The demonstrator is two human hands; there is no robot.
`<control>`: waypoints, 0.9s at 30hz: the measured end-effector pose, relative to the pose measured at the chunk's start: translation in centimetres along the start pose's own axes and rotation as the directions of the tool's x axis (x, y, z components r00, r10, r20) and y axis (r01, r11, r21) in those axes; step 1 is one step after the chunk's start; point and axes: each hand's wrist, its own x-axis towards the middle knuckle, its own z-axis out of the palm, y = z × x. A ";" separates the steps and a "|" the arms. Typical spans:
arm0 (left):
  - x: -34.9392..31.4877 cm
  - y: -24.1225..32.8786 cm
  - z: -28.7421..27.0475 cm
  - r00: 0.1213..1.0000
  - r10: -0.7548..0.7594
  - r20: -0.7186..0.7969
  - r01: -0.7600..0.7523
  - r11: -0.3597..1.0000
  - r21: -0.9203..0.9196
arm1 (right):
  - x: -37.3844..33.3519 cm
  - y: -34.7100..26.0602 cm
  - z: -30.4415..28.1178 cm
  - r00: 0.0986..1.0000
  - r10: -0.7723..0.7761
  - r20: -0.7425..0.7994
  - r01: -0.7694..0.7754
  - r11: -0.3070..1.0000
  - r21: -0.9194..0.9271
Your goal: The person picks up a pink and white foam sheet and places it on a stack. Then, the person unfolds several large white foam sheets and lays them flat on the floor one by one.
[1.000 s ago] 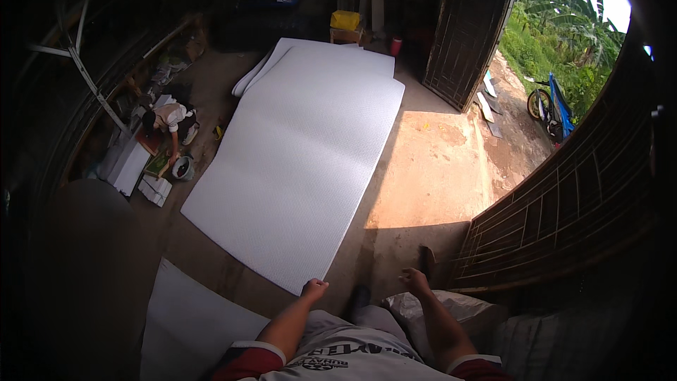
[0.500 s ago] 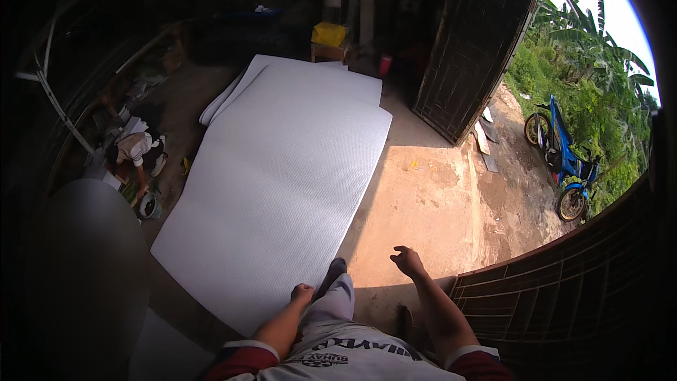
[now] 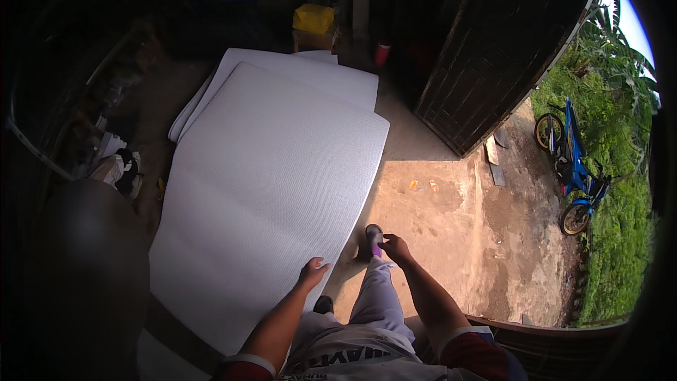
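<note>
A large pale grey sheet with a fine textured surface spreads across the floor in front of me, lying over other similar sheets at its far end. My left hand hovers over its near right edge, fingers loosely bent and apart, holding nothing. To the right of that edge, my right hand hangs over my forward leg, also empty, with thumb and forefinger apart. My dark right shoe is on the sunlit floor, and the left shoe shows beside the sheet's edge.
A dark door stands swung outward at the right, with sunlit concrete beside it. Outside, a blue motorbike is parked by greenery. A yellow bundle rests on a wooden stand at the back. Another person is partly visible at left.
I have stepped forward, my right foot now out on the sunlit floor. My right hand has swung inward over that leg; the left has risen slightly and its fingers have loosened.
</note>
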 end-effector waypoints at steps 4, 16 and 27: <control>8.1 4.9 2.5 0.994 -0.100 0.051 0.100 0.995 0.010 | 16.1 5.3 0.1 0.999 0.052 0.014 -0.052 0.997 0.051; 43.4 7.5 12.0 0.915 -0.389 0.103 0.339 0.883 0.324 | 58.2 16.0 2.1 0.925 0.354 0.136 -0.377 0.897 0.232; 56.6 6.5 14.4 0.886 -0.439 0.151 0.353 0.849 0.394 | 72.0 19.1 3.0 0.827 0.482 0.290 -0.558 0.633 0.537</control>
